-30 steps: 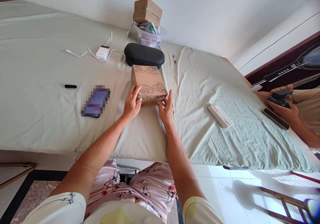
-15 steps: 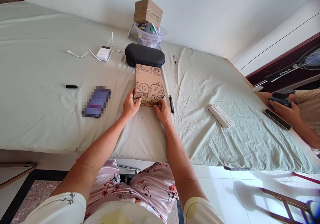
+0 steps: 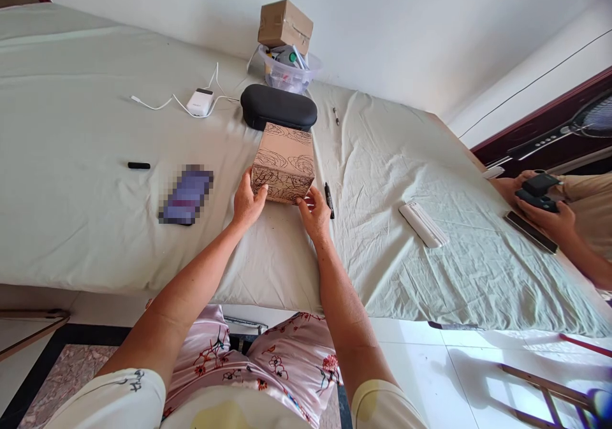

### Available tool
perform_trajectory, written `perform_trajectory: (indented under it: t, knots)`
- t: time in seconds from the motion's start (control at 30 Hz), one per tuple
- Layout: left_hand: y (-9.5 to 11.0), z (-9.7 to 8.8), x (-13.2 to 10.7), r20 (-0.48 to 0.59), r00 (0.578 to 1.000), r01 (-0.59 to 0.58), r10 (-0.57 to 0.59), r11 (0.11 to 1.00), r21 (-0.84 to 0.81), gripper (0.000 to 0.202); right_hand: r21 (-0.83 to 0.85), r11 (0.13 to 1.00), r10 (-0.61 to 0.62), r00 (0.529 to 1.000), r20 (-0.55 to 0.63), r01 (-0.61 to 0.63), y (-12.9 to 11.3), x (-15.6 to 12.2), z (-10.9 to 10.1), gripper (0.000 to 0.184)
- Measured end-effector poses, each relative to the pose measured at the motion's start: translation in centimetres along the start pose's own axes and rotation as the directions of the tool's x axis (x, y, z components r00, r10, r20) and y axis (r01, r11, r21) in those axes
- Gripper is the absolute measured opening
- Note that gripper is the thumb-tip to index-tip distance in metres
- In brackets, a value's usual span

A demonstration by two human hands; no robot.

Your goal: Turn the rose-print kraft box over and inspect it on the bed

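Observation:
A small cardboard box [image 3: 283, 161] with black scribbled swirls on its top and front stands on the cloth-covered table in front of me. My left hand [image 3: 249, 201] grips its left front corner, thumb on the front face and fingers along the side. At the lower right front corner, my right hand [image 3: 314, 212] holds the box with curled fingers; some fingertips are hidden behind it. Just right of that hand lies an uncapped-looking black marker [image 3: 329, 201]. Behind the box sits a black zip case [image 3: 278, 108].
A black cap-like piece [image 3: 139, 166] and a blurred-out phone [image 3: 186, 194] lie left. Further back are a white charger with cable [image 3: 200, 102] and a plastic basket [image 3: 291, 78] under a carton [image 3: 285, 24]. A white object [image 3: 423, 224] lies right, near another person's hands [image 3: 549, 215].
The box has turned and tipped slightly, so more of its scribbled front face shows. My right hand's fingers have shifted at the lower corner, and my left hand has moved slightly with the box.

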State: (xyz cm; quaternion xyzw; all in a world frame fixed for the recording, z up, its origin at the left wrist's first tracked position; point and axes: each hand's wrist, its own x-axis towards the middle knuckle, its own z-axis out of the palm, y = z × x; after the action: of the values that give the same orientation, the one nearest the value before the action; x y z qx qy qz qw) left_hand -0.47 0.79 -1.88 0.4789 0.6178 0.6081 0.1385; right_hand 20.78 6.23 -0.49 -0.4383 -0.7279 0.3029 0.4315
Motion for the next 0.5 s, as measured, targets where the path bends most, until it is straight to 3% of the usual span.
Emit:
perform_trajectory:
  t: [0.17,0.27,0.37,0.5]
  knots:
    - [1.0,-0.3,-0.1,0.010,1.000,-0.012,0.012,1.000,-0.023,0.060,0.050,0.998,-0.025,0.993,-0.113,0.031,-0.2,-0.1,-0.1,0.055]
    - [1.6,-0.1,-0.4,0.010,0.999,0.038,-0.037,0.996,-0.084,0.060,0.086,0.995,-0.038,0.988,-0.148,0.051,-0.3,-0.1,0.1,0.059]
    - [2.0,0.3,-0.8,0.041,0.998,0.055,-0.050,0.991,-0.122,0.057,0.055,0.997,-0.041,0.985,-0.167,0.051,0.0,-0.2,0.4,0.081]
    - [2.3,0.8,-1.6,0.089,0.989,-0.119,0.117,0.993,0.011,0.072,-0.052,0.999,-0.015,0.982,-0.188,0.005,1.2,-0.5,1.1,0.116]
